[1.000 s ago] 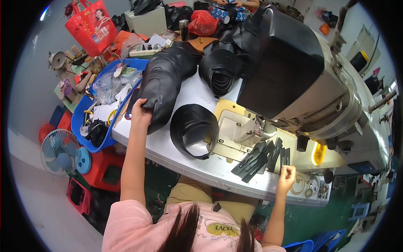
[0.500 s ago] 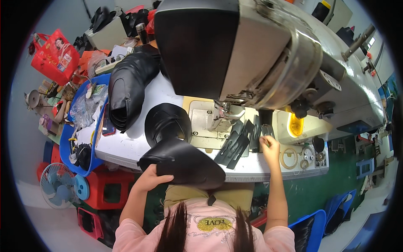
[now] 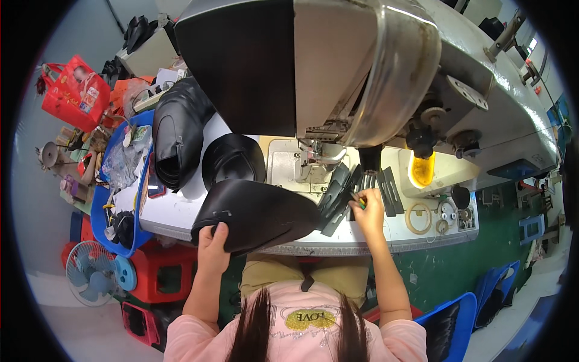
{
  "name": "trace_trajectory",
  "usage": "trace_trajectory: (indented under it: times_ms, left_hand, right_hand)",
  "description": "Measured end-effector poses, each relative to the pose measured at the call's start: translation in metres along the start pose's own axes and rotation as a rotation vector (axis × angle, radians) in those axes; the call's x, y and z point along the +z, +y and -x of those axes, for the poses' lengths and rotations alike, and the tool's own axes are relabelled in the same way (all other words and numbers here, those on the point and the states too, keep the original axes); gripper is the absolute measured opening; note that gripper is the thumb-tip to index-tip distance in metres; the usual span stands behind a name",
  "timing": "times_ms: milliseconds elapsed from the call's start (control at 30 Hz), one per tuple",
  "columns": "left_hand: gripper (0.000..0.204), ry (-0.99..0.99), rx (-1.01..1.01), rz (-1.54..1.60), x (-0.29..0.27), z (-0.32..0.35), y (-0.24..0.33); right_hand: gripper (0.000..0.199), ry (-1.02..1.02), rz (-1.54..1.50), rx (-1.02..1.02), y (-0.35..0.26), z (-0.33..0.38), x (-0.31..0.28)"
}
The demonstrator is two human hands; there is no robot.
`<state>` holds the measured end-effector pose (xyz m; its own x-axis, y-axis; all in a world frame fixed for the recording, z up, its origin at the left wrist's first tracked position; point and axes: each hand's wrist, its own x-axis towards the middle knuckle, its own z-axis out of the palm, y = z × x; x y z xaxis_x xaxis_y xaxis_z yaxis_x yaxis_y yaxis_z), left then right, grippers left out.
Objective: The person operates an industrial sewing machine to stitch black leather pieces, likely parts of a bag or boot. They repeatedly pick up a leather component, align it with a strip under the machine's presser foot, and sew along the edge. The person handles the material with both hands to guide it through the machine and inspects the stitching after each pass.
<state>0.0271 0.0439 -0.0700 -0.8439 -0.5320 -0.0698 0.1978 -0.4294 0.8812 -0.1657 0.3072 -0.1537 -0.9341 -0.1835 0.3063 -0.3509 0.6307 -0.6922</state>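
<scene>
My left hand (image 3: 214, 242) grips the lower left edge of a large black leather piece (image 3: 259, 217), thumb on top and fingers underneath. This glossy curved piece hangs over the table's front edge. Behind it, a second part curls into a loop (image 3: 234, 160); whether the two are joined, I cannot tell. My right hand (image 3: 369, 210) is closed on a small dark tool (image 3: 360, 203) with a yellow-green part, mostly hidden by the fingers. Beside that hand, several flat black slotted strips (image 3: 338, 196) lie beneath the sewing machine's head (image 3: 325, 72), right of its needle area (image 3: 316, 154).
A rolled stack of black leather (image 3: 176, 136) lies on the white table (image 3: 166, 214) at left, next to a blue bin (image 3: 99, 220) of scraps. At right sit a yellow oval dish (image 3: 422, 170) and a tape ring (image 3: 418, 218). A red stool (image 3: 142, 274) stands below.
The leather piece has shifted up and left with my left hand. My right hand has moved left toward the slotted strips, and the small tool now shows in it. The whole view has shifted slightly.
</scene>
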Motion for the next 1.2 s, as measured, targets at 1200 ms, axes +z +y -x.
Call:
trace_trajectory:
  times_ms: [1200]
  left_hand:
    - [0.017,-0.517,0.026,-0.562,0.107,-0.008,-0.011]
  right_hand:
    - [0.012,-0.281,-0.273,-0.212,-0.141,0.01,-0.066]
